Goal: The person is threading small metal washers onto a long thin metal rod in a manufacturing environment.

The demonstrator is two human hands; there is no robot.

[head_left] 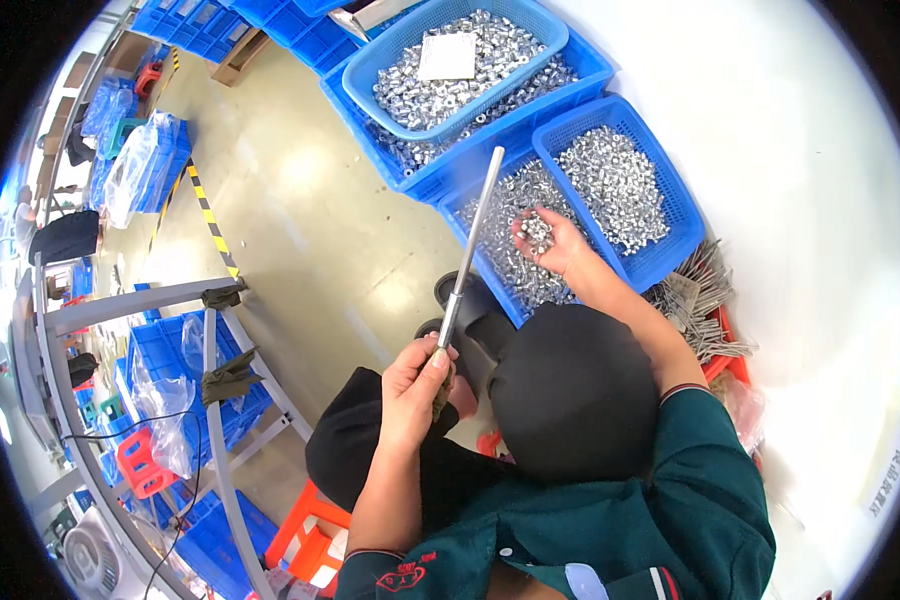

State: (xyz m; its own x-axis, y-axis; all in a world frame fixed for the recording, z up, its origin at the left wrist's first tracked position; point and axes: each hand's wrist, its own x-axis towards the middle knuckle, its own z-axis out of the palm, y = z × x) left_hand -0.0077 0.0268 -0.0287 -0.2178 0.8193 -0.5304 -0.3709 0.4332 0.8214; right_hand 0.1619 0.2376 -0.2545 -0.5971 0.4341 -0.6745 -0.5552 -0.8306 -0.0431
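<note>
My left hand [410, 388] is closed round the lower end of a long, slim metal rod [478, 222], thumb pressed along it. The rod tilts up and away, thicker near my fingers, its far end above the edge of a blue crate. My right hand [564, 245] is cupped, palm up, round a small heap of shiny metal nuts [536, 234]. It is over the blue crate [505, 303], which holds a layer of similar small metal parts. A perforated blue basket [688, 205] of more nuts sits just to the right of that hand.
Farther off, a light blue basket [358, 88] full of metal pieces, with a paper slip [448, 56] on top, rests in a larger blue crate [410, 183]. Thin metal rods [705, 330] lie in an orange bin at right. A grey metal frame [135, 305] stands at left.
</note>
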